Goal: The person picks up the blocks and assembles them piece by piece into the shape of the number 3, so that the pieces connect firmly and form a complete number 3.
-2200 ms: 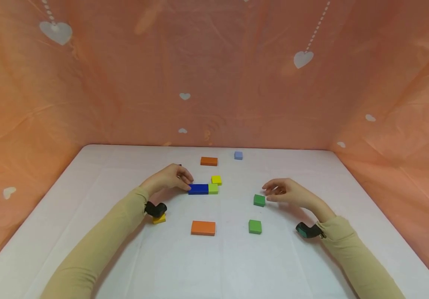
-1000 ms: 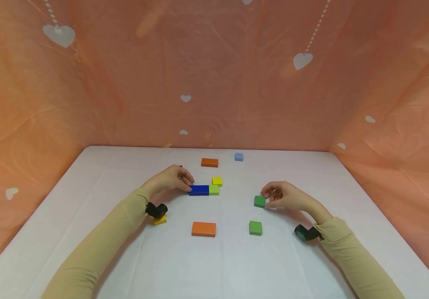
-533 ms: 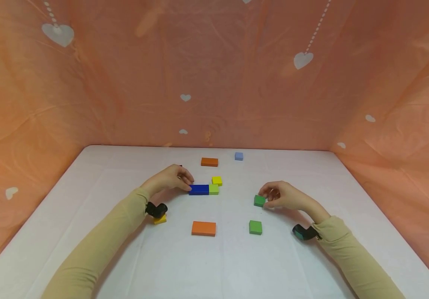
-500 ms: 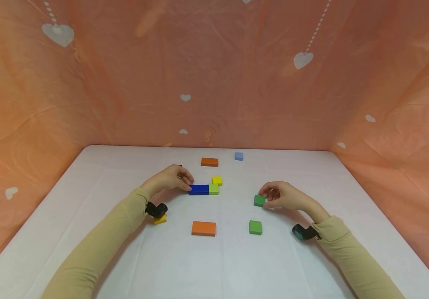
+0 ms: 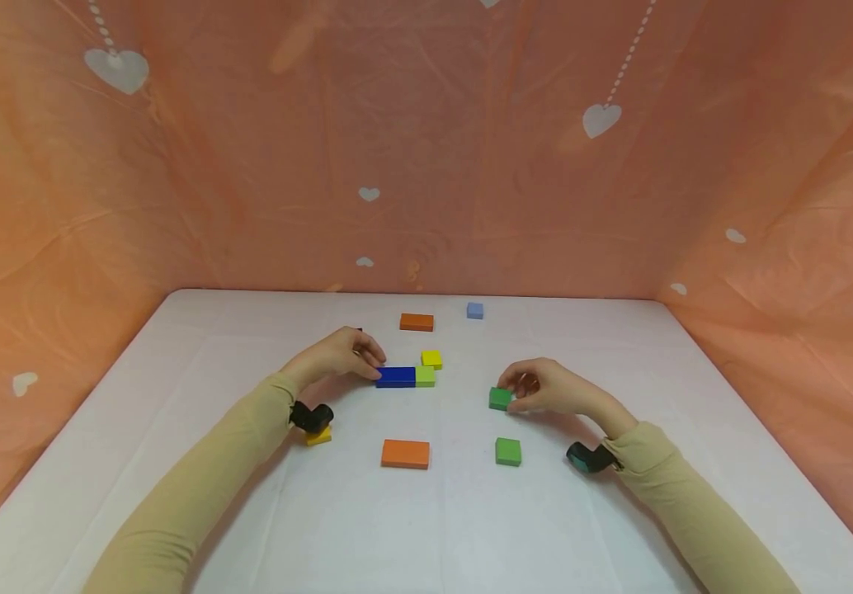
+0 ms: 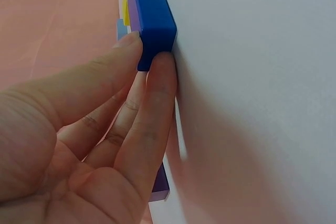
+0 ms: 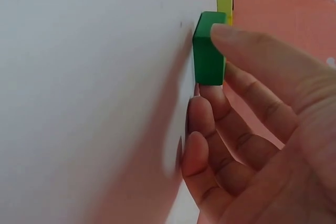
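Observation:
At the left end of a dark blue block (image 5: 395,377), the left hand (image 5: 333,351) pinches with thumb and index finger; the left wrist view shows both tips on the blue block's end (image 6: 159,40). A lime block (image 5: 425,377) touches the blue one's right end, in line with it. A yellow square block (image 5: 431,360) lies just behind. The right hand (image 5: 553,386) pinches a green square block (image 5: 500,399) low at the table, to the right of the row. In the right wrist view its thumb presses the green block (image 7: 209,59), with other fingers partly hidden behind.
On the white table (image 5: 322,528) lie an orange block (image 5: 405,454) and a lighter green block (image 5: 508,452) in front. A red-orange block (image 5: 417,322) and a pale blue block (image 5: 475,311) lie at the back. A yellow block (image 5: 318,436) sits under the left wrist; a purple block (image 6: 161,186) is mostly hidden.
The right hand has come to the green block, taken hold of it and moved it left, nearer the lime block. The left hand and the blue block stay where they were.

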Available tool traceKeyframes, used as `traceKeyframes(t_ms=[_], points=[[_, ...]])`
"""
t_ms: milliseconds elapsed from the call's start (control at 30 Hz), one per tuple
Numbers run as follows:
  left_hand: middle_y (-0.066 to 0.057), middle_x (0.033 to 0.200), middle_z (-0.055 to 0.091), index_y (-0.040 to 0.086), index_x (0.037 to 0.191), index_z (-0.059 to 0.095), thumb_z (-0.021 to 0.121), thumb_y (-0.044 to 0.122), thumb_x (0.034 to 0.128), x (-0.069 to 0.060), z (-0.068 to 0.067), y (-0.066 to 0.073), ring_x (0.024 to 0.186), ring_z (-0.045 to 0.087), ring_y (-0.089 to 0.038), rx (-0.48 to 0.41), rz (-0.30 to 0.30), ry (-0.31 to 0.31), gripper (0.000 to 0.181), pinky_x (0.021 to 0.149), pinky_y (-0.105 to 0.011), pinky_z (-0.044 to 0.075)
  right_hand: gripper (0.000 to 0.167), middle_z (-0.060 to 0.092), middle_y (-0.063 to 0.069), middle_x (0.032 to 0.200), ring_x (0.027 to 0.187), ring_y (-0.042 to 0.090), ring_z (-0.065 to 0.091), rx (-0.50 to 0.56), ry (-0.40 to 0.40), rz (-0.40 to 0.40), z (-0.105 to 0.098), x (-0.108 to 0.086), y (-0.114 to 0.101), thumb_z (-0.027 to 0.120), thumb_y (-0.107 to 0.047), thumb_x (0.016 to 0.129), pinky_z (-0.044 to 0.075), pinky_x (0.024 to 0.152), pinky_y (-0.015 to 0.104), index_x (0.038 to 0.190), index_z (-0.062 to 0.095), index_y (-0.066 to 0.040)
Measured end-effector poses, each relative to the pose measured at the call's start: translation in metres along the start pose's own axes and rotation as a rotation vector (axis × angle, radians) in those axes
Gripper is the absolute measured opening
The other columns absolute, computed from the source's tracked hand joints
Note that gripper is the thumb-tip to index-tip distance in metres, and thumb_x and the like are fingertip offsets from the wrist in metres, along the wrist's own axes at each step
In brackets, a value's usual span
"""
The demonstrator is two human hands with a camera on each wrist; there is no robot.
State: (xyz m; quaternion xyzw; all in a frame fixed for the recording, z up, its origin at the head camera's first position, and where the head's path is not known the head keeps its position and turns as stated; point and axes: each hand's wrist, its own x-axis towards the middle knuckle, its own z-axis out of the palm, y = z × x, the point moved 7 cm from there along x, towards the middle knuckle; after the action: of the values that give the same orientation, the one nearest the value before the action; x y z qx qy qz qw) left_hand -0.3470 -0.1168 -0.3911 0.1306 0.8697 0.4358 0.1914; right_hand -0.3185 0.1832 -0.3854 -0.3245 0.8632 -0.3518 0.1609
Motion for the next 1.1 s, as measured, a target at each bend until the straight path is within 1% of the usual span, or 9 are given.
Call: traceKeyframes(t_ms=[133,300,467,700,867,1100], points=[[-0.006,0.093,0.065,0.001,0.105,0.067,0.076,0.007,0.0811,0.0,0.0,0.0,0.085,0.059,-0.02,0.003,0.012,0.001,0.026,0.088,-0.034,0.047,0.03,0.063,0.002,0.094,0.079,0.017,0.056,-0.003,-0.026,-0.025,0.004,0.007,-0.007,0.079,-0.014,0.079,0.048,0.07,0.026,0.106,0.066,-0.006],[-0.007,0.094,0.066,0.0,0.105,0.067,0.076,0.006,0.0811,0.0,0.0,0.001,0.086,0.06,-0.019,0.003,0.024,-0.007,0.027,0.085,-0.031,0.049,0.031,0.062,0.001,0.095,0.081,0.016,0.057,-0.025,-0.049,-0.031,0.011,0.016,-0.015,0.079,-0.014,0.079,0.048,0.072,0.026,0.106,0.066,-0.007],[-0.007,0.095,0.066,0.0,0.106,0.067,0.075,0.007,0.082,0.001,0.0,0.0,0.086,0.06,-0.02,-0.009,0.017,-0.012,0.026,0.082,-0.028,0.05,0.031,0.062,0.0,0.096,0.082,0.016,0.057,-0.032,-0.068,-0.026,0.017,0.026,-0.021,0.079,-0.014,0.079,0.049,0.073,0.027,0.107,0.066,-0.009],[-0.008,0.094,0.065,0.0,0.107,0.066,0.074,0.007,0.0831,0.001,0.0,-0.001,0.086,0.059,-0.021,-0.037,0.011,-0.016,0.026,0.081,-0.028,0.05,0.031,0.062,0.001,0.096,0.081,0.017,0.056,-0.038,-0.093,-0.035,0.024,0.036,-0.029,0.079,-0.015,0.079,0.049,0.074,0.028,0.107,0.066,-0.008],[-0.008,0.094,0.064,0.0,0.107,0.066,0.074,0.007,0.0831,0.001,0.001,-0.001,0.086,0.059,-0.021,-0.023,0.007,-0.012,0.026,0.081,-0.028,0.05,0.03,0.061,-0.001,0.095,0.081,0.017,0.056,-0.044,-0.101,-0.031,0.029,0.042,-0.033,0.079,-0.015,0.08,0.048,0.074,0.028,0.106,0.066,-0.01],[-0.008,0.094,0.065,0.001,0.106,0.067,0.074,0.007,0.0832,0.001,0.001,-0.002,0.085,0.059,-0.021,-0.02,0.008,-0.011,0.025,0.08,-0.028,0.05,0.029,0.062,0.001,0.094,0.081,0.017,0.055,-0.042,-0.115,-0.044,0.033,0.048,-0.039,0.079,-0.014,0.08,0.048,0.073,0.028,0.105,0.066,-0.009]])
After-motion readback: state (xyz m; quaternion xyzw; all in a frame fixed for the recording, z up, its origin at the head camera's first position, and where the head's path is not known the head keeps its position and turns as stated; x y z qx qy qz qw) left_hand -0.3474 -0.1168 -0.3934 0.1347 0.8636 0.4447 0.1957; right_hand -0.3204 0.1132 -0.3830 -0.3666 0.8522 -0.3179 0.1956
